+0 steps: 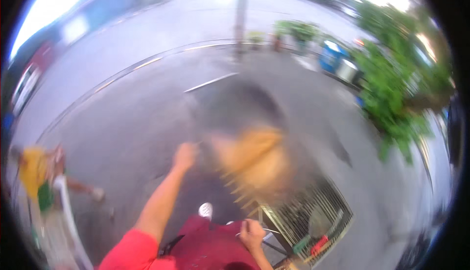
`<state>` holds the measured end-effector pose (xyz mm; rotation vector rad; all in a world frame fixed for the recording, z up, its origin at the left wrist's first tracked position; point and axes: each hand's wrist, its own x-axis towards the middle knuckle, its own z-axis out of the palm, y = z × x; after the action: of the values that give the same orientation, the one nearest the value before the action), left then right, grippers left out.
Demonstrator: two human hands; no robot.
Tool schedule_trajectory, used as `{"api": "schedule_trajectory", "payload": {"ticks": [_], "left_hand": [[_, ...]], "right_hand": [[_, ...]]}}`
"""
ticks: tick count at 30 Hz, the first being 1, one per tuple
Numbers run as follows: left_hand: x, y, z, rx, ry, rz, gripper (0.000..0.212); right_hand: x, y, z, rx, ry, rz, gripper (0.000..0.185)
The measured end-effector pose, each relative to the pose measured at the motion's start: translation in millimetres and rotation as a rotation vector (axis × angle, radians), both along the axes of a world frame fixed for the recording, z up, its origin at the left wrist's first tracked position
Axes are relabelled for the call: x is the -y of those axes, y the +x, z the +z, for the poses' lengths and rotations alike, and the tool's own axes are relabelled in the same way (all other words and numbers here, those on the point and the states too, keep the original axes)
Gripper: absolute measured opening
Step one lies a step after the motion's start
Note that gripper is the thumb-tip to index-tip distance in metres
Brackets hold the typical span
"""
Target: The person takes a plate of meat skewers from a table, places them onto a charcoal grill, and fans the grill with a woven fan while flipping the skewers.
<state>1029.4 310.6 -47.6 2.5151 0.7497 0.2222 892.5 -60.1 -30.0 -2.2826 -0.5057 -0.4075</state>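
Observation:
My left hand [184, 156] reaches forward over the pavement with its fingers curled. It is blurred, and whether it grips anything cannot be told. Close to my waist, my right hand [252, 232] is closed around a thin white strand [271, 230] that shows on both sides of the fist. Ahead of it lies a blurred orange-yellow mass [260, 156], with several thin pointed sticks [240, 194] jutting from its left edge. A hazy smear hides its outline. To the right of my right hand stands a metal grill with slats [315, 204].
A red-handled tool [319, 245] and a green object [301, 246] lie at the grill's near edge. A person in yellow [33, 167] is at far left. A pole [240, 16], a blue drum [330, 57] and leafy plants [389, 97] stand beyond.

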Motion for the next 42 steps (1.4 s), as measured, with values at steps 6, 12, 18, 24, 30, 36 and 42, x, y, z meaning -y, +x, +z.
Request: {"api": "schedule_trajectory", "payload": {"ticks": [6,12,18,24,30,36,42], "left_hand": [[57.9,-36.4,118.8,0.033,0.055,-0.231,0.045],[29.0,-48.0,43.3,0.194,-0.248,0.028,0.051],[18.1,-34.3,25.4,0.241,-0.431,0.036,0.053],[24.5,-32.2,108.1,-0.258,-0.216,-0.046,0.055],[-1.2,-2.9,111.1,-0.251,-0.117,-0.274,0.054],[-47.5,8.9,-15.4,-0.004,-0.079,-0.280,0.055],[-38.5,16.3,1.2,-0.137,-0.215,-0.299,0.051]], "right_hand": [[4.6,0.4,-23.8,0.005,-0.060,0.063,0.006],[3.0,-8.0,-25.9,0.026,-0.113,0.130,0.009],[5.2,-8.0,-27.9,0.023,-0.149,0.099,0.010],[-0.7,-5.1,-27.2,0.045,-0.203,0.067,0.008],[-7.2,0.0,-26.9,0.040,-0.192,-0.002,0.007],[-20.8,5.9,-9.6,-0.016,-0.248,-0.071,0.007],[-24.6,1.5,3.9,-0.087,-0.396,-0.220,0.006]]}}
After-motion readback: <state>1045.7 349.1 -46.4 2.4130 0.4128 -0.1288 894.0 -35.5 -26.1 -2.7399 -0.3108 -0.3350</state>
